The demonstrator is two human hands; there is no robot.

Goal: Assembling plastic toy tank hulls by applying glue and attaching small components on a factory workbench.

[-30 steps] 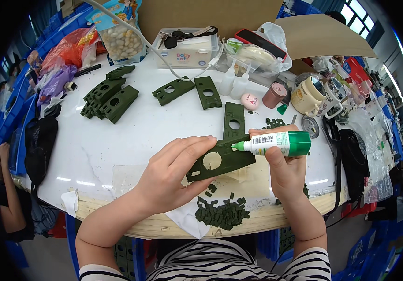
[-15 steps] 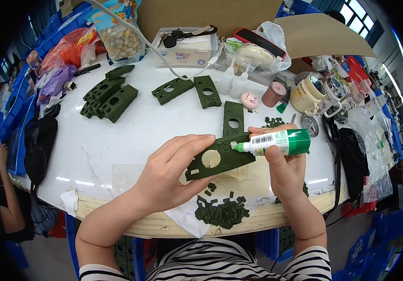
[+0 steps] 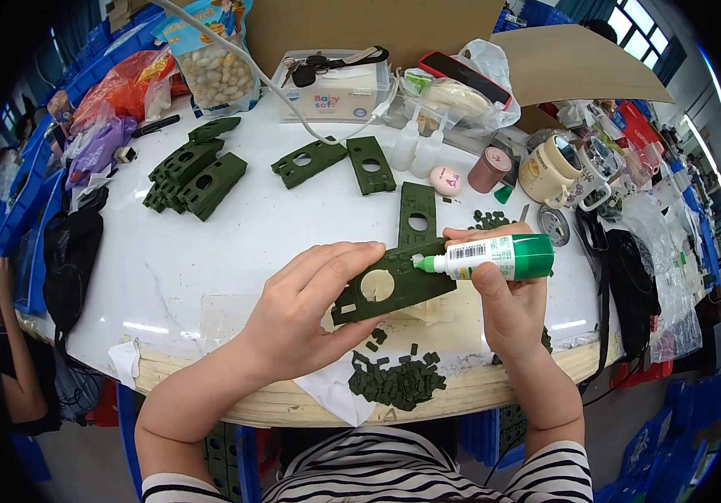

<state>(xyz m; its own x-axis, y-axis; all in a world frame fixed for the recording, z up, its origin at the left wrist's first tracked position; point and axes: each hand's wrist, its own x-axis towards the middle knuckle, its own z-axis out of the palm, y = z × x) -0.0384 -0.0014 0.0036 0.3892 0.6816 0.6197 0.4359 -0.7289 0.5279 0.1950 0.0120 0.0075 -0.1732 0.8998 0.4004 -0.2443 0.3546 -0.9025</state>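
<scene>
My left hand (image 3: 306,298) grips a dark green plastic model tank hull (image 3: 415,293) by its left end, tilted above the table. A round hole goes through the hull. In my right hand (image 3: 513,306) lies a white and green glue bottle (image 3: 495,256), held sideways with its pale green nozzle pointing left. The nozzle tip touches, or almost touches, the hull's upper edge. Just behind stands out another green hull (image 3: 418,216) lying on the table. Below my hands is a pile of small dark green plastic pieces (image 3: 398,381) near the table's front edge.
Several green hulls (image 3: 197,176) are stacked at the far left, and two more (image 3: 310,161) lie at the back. Small squeeze bottles (image 3: 429,149), a pink tin (image 3: 490,169) and a cream mug (image 3: 549,172) stand at the back right. A clear plastic box (image 3: 331,88) sits behind.
</scene>
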